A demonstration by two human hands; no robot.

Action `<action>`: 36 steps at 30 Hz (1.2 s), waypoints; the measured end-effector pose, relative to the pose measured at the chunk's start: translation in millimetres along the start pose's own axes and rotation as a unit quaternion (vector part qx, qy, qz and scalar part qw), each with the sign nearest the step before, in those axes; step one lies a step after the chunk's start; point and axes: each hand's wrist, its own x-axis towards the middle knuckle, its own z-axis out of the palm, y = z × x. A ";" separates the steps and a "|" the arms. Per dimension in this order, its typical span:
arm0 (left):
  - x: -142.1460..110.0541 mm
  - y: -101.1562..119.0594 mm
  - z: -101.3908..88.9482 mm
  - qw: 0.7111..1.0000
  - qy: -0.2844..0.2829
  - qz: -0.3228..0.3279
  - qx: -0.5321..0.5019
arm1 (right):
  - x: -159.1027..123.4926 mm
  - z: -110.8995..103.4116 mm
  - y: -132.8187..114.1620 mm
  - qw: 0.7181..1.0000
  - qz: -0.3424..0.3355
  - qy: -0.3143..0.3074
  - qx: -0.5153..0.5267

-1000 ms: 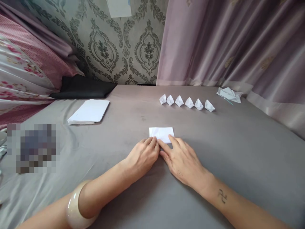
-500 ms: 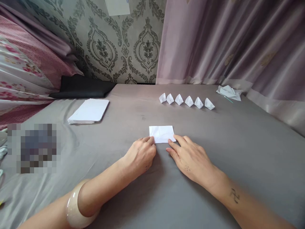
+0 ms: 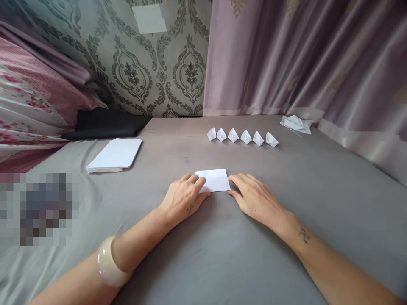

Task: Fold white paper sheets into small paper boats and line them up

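A small folded sheet of white paper (image 3: pixel 215 180) lies on the grey cloth in front of me. My left hand (image 3: pixel 182 195) grips its left end, with fingers over the top and the thumb along the near edge. At the right edge of the paper is my right hand (image 3: pixel 254 195), its thumb and curved fingers apart and the fingertips at or just touching that edge. Farther back, several folded white paper boats stand in a row, among them a paper boat (image 3: pixel 233 135) near the middle.
A stack of white paper (image 3: pixel 116 154) lies to the left, with a black cloth (image 3: pixel 108 123) behind it. Loose folded papers (image 3: pixel 296 123) and a thin green stick (image 3: pixel 296 133) lie at the back right by the curtain (image 3: pixel 267 59). A blurred-out patch covers something at far left.
My right hand has moved off the paper's top to its right edge. My left hand has opened its thumb out along the near edge. The view has shifted slightly.
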 end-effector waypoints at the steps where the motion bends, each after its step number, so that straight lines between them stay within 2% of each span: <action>1: 1.2 -1.3 2.8 1.000 0.012 0.012 0.005 | 0.8 1.0 2.0 1.000 -0.020 0.006 0.000; 5: 5.4 -4.5 9.0 0.997 0.029 0.056 0.045 | 3.8 8.1 5.9 0.997 -0.065 0.031 -0.032; 13: 8.8 -9.6 9.6 0.988 0.044 0.119 0.089 | 15.0 23.6 2.3 0.983 -0.118 0.090 -0.109; 16: 8.8 -8.5 10.0 0.988 0.030 0.124 0.089 | 15.5 21.9 -1.6 0.986 -0.117 0.082 -0.086; 20: 9.4 -9.4 10.0 0.992 0.005 0.097 0.074 | 13.5 19.4 -4.3 0.993 -0.071 0.089 0.020; 22: 9.3 -12.6 10.2 0.996 0.035 0.075 0.029 | 14.0 20.3 -3.1 0.988 -0.046 0.123 0.079; 24: 8.8 -16.1 11.0 0.992 0.092 0.062 -0.055 | 15.7 22.0 0.3 0.978 -0.040 0.159 0.126; 26: 8.1 -18.4 12.0 0.975 0.150 0.061 -0.150 | 17.7 23.7 5.1 0.966 -0.047 0.192 0.165; 28: 7.4 -18.9 13.0 0.955 0.185 0.057 -0.223 | 18.5 24.4 9.6 0.958 -0.058 0.210 0.188; 31: 6.6 -18.1 13.2 0.953 0.172 0.051 -0.245 | 16.4 22.7 11.5 0.963 -0.091 0.209 0.145; 36: 5.7 -15.8 9.4 0.978 0.131 0.079 -0.141 | 10.6 16.1 -1.3 0.965 -0.145 0.217 -0.035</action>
